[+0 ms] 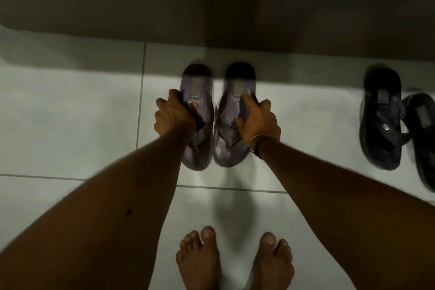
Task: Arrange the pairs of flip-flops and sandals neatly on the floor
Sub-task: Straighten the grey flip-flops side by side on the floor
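Two purplish-brown flip-flops are side by side at the centre, heels toward the far wall. My left hand (173,116) grips the strap and outer edge of the left flip-flop (199,92). My right hand (257,122) grips the strap of the right flip-flop (231,110). Whether the soles touch the tiles is unclear. A pair of black sandals lies at the right: one sandal (381,120) lies flat, the other sandal (423,139) sits askew beside it, cut off by the frame edge.
The floor (70,113) is pale tile with dark grout lines. A shadowed wall base (211,7) runs across the far side. My bare feet (235,263) stand close behind the flip-flops.
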Tool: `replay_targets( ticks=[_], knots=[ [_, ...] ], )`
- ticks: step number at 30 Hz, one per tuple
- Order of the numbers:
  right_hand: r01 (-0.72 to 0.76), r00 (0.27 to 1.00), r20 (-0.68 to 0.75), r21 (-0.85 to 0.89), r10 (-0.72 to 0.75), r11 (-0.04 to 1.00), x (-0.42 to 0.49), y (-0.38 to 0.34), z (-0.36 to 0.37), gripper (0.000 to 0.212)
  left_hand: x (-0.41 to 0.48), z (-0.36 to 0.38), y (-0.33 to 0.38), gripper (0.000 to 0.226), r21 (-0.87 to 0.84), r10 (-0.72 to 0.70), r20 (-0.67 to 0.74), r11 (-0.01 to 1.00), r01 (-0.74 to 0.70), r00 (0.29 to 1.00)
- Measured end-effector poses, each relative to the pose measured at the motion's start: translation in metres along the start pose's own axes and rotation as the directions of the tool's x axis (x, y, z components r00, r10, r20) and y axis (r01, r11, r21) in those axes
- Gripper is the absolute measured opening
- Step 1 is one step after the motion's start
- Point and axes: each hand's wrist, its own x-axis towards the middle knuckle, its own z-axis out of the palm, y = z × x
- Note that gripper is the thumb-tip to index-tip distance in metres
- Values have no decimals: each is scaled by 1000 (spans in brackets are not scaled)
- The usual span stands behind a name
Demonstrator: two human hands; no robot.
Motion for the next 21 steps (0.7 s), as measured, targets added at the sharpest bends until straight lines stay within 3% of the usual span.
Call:
replay_targets(
  ticks=[11, 17, 21],
  knots=[
    [62, 998, 35, -53, -60, 997, -2, 5, 5, 75, 5, 6, 5, 45, 16, 101, 16, 995, -101, 995],
    [35, 995, -94, -12, -36, 999, -23, 2, -9, 70, -14, -6, 7, 81, 78, 8, -67, 997, -3, 998],
    [-42, 998, -48, 45, 44, 998, -69, 33, -41, 71, -70, -24, 9, 79, 208, 188, -83, 964, -168, 979]
  ],
)
